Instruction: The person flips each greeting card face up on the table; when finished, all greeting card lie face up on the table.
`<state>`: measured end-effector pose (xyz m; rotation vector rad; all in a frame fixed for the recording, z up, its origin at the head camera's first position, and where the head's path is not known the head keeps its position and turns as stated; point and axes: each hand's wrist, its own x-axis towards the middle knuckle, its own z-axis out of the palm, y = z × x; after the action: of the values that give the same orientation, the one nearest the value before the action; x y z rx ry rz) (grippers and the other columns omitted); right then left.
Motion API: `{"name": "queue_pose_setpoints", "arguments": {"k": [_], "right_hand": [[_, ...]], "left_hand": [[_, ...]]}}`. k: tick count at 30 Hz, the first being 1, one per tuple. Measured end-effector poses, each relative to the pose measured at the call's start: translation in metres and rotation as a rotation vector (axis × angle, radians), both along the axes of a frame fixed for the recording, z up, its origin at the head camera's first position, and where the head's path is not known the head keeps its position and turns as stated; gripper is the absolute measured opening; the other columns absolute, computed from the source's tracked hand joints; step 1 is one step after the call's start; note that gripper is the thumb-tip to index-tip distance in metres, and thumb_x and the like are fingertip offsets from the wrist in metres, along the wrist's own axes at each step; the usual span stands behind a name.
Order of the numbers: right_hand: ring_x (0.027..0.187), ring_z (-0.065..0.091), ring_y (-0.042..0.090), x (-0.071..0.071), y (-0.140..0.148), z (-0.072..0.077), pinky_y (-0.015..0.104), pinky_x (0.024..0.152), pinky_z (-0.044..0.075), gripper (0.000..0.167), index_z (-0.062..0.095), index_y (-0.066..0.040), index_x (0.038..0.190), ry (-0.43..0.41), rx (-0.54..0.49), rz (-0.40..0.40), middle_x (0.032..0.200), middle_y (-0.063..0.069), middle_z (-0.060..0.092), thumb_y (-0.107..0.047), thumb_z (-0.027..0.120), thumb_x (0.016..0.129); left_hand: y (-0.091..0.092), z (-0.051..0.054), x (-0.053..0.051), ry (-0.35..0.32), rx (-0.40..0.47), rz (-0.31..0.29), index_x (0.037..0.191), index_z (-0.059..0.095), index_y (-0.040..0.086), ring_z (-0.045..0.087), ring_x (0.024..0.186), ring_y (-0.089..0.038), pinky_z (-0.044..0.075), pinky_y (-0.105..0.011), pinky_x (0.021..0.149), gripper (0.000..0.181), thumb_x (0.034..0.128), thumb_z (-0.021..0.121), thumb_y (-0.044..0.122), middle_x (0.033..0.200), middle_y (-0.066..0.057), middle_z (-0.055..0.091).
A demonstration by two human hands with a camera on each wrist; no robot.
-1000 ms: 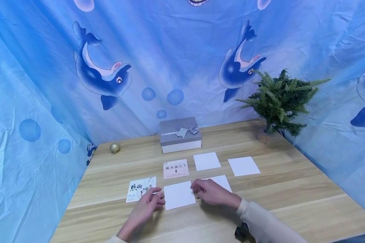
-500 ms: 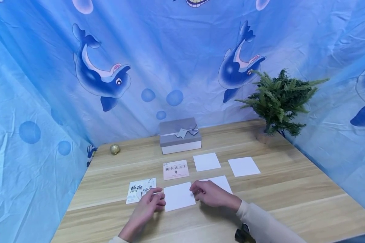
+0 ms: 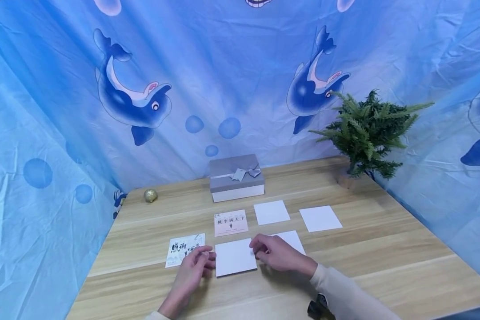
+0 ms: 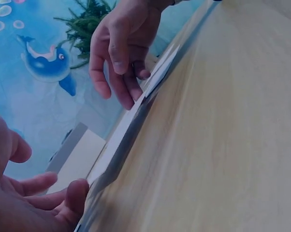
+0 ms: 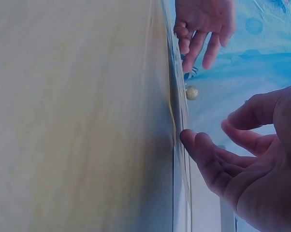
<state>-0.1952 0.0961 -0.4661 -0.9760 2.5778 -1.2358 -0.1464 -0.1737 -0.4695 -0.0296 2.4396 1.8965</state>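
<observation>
Head cam: I'd guess I'm approx. 1/3 thru the cards. The brushwork card [image 3: 176, 255] and pink card [image 3: 230, 231] are print-side up; the centre card [image 3: 236, 258] and three other blank cards [image 3: 321, 218] show no print, so prob. 4 to go. My left hand [image 3: 190, 271] and right hand [image 3: 278, 253] flank the centre card, fingers loosely bent.

L wrist cam: centre card's edge sits just off the table [image 4: 223, 135], shadow below, L fingertip at its corner.

R wrist cam: R fingers relaxed, not clenched; can't tell re firm contact.
</observation>
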Motion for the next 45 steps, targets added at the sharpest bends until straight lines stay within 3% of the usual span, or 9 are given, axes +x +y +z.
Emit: {"name": "queue_pose_setpoints", "arguments": {"k": [9,18,25,30,34,40,45], "right_hand": [[0.093,0.069,0.022,0.000,-0.003,0.003,0.023,0.076,0.056,0.014,0.063,-0.003,0.103,-0.046,-0.086,-0.045,0.101,0.008,0.068,0.002,0.057,0.092],[0.088,0.068,0.016,-0.001,-0.004,0.005,0.024,0.075,0.055,0.013,0.064,-0.007,0.100,0.007,-0.105,-0.089,0.097,0.003,0.069,0.001,0.062,0.090],[0.086,0.067,0.014,0.000,-0.007,0.008,0.025,0.075,0.055,0.017,0.064,-0.007,0.098,0.056,-0.179,-0.160,0.092,0.000,0.069,0.004,0.063,0.086],[0.089,0.069,0.016,0.001,-0.010,0.010,0.025,0.076,0.056,0.019,0.065,-0.007,0.098,0.068,-0.219,-0.166,0.094,0.001,0.070,0.006,0.064,0.084],[0.089,0.069,0.016,0.001,-0.011,0.010,0.024,0.076,0.056,0.019,0.065,-0.008,0.098,0.069,-0.218,-0.162,0.094,0.001,0.070,0.006,0.064,0.085],[0.086,0.068,0.014,0.000,-0.013,0.008,0.024,0.075,0.056,0.017,0.065,-0.007,0.094,0.054,-0.241,-0.149,0.092,0.001,0.069,0.006,0.067,0.084],[0.082,0.065,0.010,0.001,-0.013,0.006,0.024,0.072,0.056,0.016,0.066,-0.010,0.093,0.092,-0.246,-0.156,0.089,-0.002,0.068,0.004,0.068,0.085]], "left_hand": [[0.001,0.002,0.002,0.020,0.022,0.023,0.132,0.048,-0.007,0.066,0.105,-0.032,0.058,-0.033,0.077,0.036,0.1009,0.046,0.013,0.120,-0.024,0.063],[0.001,0.004,-0.001,0.116,0.073,0.086,0.123,0.057,-0.005,0.065,0.101,-0.024,0.058,-0.027,0.077,0.028,0.0965,0.051,0.002,0.117,-0.020,0.065],[0.000,0.001,-0.002,0.170,0.044,0.069,0.116,0.065,0.000,0.064,0.106,-0.023,0.053,-0.019,0.087,0.033,0.0836,0.068,-0.004,0.114,-0.015,0.066],[0.002,-0.001,-0.002,0.208,0.073,0.108,0.111,0.067,-0.001,0.065,0.104,-0.016,0.053,-0.019,0.087,0.028,0.0841,0.068,-0.006,0.112,-0.015,0.068],[0.002,0.000,-0.001,0.215,0.074,0.139,0.109,0.067,-0.002,0.065,0.101,-0.013,0.053,-0.017,0.086,0.024,0.0858,0.065,-0.007,0.110,-0.015,0.068],[0.003,0.001,-0.001,0.198,0.124,0.138,0.112,0.065,-0.004,0.063,0.103,-0.011,0.051,-0.017,0.086,0.030,0.0829,0.063,-0.011,0.119,-0.018,0.065],[0.004,0.001,-0.001,0.183,0.170,0.160,0.112,0.064,-0.005,0.063,0.105,-0.011,0.051,-0.017,0.089,0.031,0.0822,0.066,-0.010,0.122,-0.018,0.063]]}}
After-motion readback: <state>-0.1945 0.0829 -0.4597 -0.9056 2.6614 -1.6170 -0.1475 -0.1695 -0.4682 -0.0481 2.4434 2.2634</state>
